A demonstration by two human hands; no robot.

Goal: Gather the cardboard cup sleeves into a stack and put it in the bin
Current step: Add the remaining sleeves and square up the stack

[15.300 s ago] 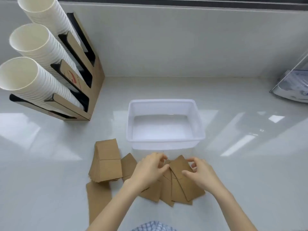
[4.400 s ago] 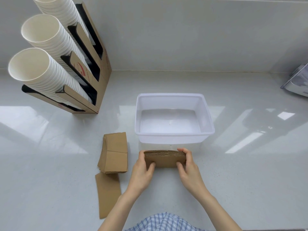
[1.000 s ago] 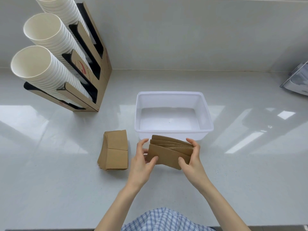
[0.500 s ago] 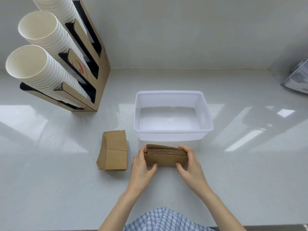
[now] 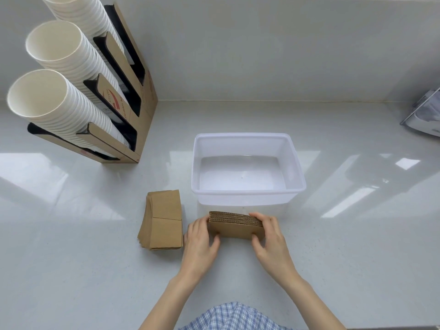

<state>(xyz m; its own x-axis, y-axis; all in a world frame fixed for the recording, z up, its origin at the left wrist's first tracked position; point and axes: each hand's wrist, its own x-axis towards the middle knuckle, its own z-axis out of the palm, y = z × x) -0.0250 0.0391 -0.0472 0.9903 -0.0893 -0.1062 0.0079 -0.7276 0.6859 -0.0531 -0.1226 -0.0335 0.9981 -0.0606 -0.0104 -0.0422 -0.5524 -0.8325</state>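
Note:
A stack of brown cardboard cup sleeves (image 5: 235, 226) stands on its long edge on the white counter, just in front of the bin. My left hand (image 5: 201, 239) grips its left end and my right hand (image 5: 270, 234) grips its right end. The clear plastic bin (image 5: 247, 192) sits behind the stack and holds nothing. A second, flat pile of cup sleeves (image 5: 163, 220) lies to the left of my left hand, slightly fanned.
A cardboard cup dispenser (image 5: 123, 91) with three rows of white paper cups (image 5: 47, 98) stands at the back left. A clear plastic object (image 5: 426, 113) sits at the right edge. A wall runs behind the counter.
One second ago the sleeves were fanned and tilted between my hands. They are now squared into a tight stack standing on edge on the counter. The flat pile on the left has not moved.

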